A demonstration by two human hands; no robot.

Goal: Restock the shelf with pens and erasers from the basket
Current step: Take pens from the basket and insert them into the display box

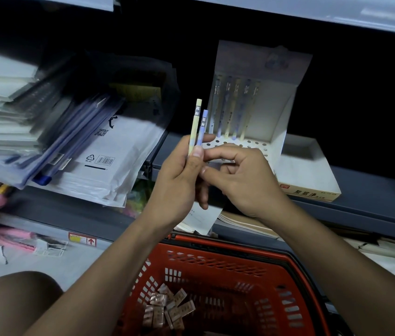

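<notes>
Nearest you, below your forearms, the red slotted plastic basket (pixel 228 270) sits on the floor with a heap of small paper-wrapped erasers (pixel 167 309) in its near left corner. Your arms rise from either side of it and meet above its far rim, in front of the dark grey shelf edge (pixel 361 209).

Your left hand (pixel 179 180) stands upright, thumb on top, fingers curled round the lower ends of two slim pens, one pale yellow (pixel 195 124) and one lilac (pixel 202 127), both pointing up and away. Your right hand (pixel 242 178) lies just beside it, half curled, its fingertips at the pens' lower part; whether it truly pinches them, you cannot tell.

Just beyond your right hand stands the white cardboard pen display stand (pixel 259 105), five pens upright in its back row, with open holes in its perforated base toward you. Right of the stand is a shallow white cardboard box (pixel 310 175). Left of your left hand, stacked white plastic document pouches (pixel 109 161) overhang the shelf edge.
</notes>
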